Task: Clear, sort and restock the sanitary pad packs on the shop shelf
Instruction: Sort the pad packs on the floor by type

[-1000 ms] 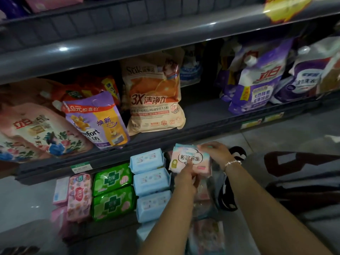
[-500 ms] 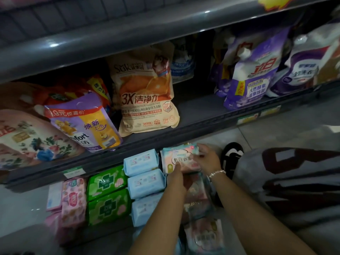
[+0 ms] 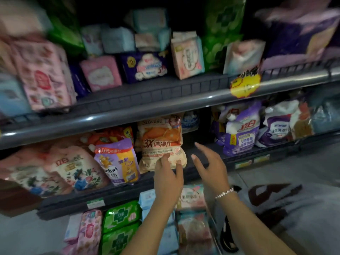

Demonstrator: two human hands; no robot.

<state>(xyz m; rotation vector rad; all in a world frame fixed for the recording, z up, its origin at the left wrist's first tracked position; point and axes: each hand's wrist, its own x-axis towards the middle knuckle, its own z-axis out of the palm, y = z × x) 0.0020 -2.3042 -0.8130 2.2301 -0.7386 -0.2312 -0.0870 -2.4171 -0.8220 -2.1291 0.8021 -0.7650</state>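
My left hand (image 3: 168,178) and my right hand (image 3: 208,163) are raised side by side in front of the middle shelf, fingers spread and holding nothing. Below them a pink-and-teal pad pack (image 3: 193,196) lies on top of a stack at floor level, apart from both hands. To its left stand light blue pad packs (image 3: 147,196), green pad packs (image 3: 120,217) and pink pad packs (image 3: 90,230) in rows. The top shelf (image 3: 156,92) holds several more pad packs, among them a peach pack (image 3: 187,56) and a dark blue pack (image 3: 145,67).
Detergent bags fill the middle shelf: an orange bag (image 3: 161,142) right behind my left hand, a purple softener bag (image 3: 116,161), and purple bags (image 3: 239,129) to the right. A yellow price tag (image 3: 244,83) hangs on the top shelf rail. My knee (image 3: 287,207) is at the right.
Both hands let go of the pink-and-teal pack, which now lies on the stack, and rose open toward the middle shelf. The view tilted upward, showing the top shelf.
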